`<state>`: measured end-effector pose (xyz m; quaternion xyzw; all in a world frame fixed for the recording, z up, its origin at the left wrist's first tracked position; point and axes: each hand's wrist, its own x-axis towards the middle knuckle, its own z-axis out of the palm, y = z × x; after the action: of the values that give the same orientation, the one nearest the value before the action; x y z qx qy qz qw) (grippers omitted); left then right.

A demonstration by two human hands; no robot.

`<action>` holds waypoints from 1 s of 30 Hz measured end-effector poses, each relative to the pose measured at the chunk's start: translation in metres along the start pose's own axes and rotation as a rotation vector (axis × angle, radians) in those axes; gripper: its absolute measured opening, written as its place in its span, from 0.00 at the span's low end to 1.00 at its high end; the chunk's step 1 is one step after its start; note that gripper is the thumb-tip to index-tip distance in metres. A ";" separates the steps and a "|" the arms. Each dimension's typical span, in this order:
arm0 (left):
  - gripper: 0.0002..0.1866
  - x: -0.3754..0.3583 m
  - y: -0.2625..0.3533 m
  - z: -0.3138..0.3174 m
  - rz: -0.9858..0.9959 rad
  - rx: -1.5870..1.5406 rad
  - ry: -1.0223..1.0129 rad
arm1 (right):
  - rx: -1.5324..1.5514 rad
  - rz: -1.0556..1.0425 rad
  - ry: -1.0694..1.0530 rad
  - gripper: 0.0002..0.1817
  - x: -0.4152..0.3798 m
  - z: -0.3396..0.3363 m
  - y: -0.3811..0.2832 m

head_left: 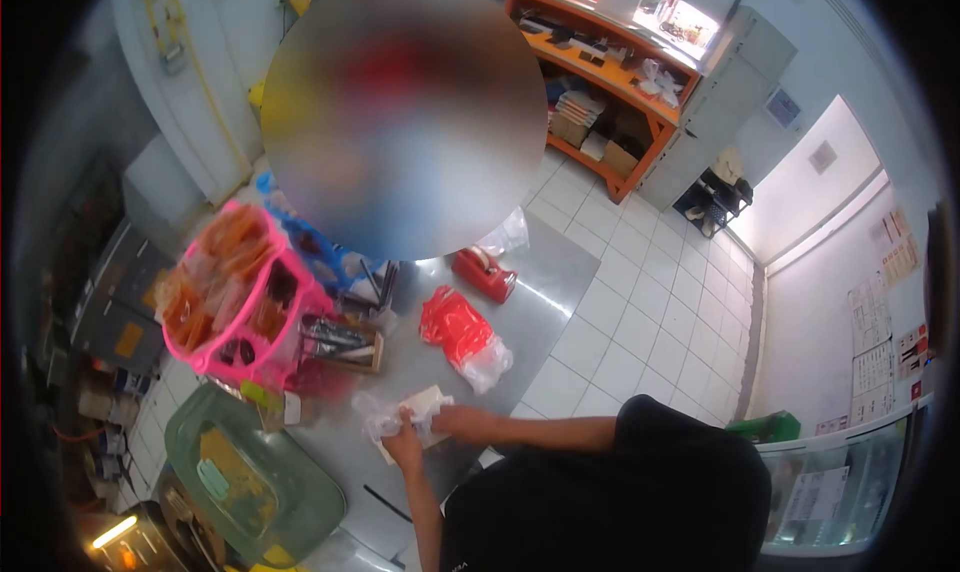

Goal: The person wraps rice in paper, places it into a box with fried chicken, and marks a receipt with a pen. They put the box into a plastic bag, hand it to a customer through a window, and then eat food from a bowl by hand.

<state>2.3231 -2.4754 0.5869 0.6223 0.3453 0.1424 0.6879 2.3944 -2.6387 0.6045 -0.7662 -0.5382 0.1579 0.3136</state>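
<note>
My left hand [403,442] is closed on a thin clear plastic bag [373,412] at the near side of the metal table. Close beside it, my right hand [458,424] has its fingers closed at the bag's other side; what exactly they pinch is too small to tell. Under the bag and both hands lies a flat pale sheet [425,402], partly covered. Just beyond my hands rests a red and clear plastic bundle [462,337]. Farther off sits a red device [484,274] whose kind I cannot make out.
A pink basket [178,344] full of packets with orange contents stands left on the metal table [555,262]. Beside it is a small wooden box [372,357] of dark items. A green tub [320,482] is nearer. An orange shelf [630,157] stands beyond the tiled floor.
</note>
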 end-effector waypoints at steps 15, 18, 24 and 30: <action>0.34 -0.073 0.049 0.083 0.370 0.586 0.576 | 0.437 -0.294 -0.040 0.10 -0.105 -0.074 0.066; 0.24 -0.066 0.031 0.122 0.723 1.121 0.700 | 0.447 -0.008 -0.271 0.15 -0.183 -0.166 0.116; 0.27 -0.076 0.094 0.370 0.619 0.775 0.322 | 0.496 0.137 0.105 0.18 -0.256 -0.341 0.150; 0.36 -0.060 0.061 0.662 0.607 0.545 -0.181 | -0.024 0.449 0.391 0.21 -0.340 -0.480 0.316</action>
<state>2.7259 -3.0029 0.6543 0.8651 0.1091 0.1868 0.4525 2.7757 -3.1721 0.7278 -0.8857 -0.2862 0.0662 0.3594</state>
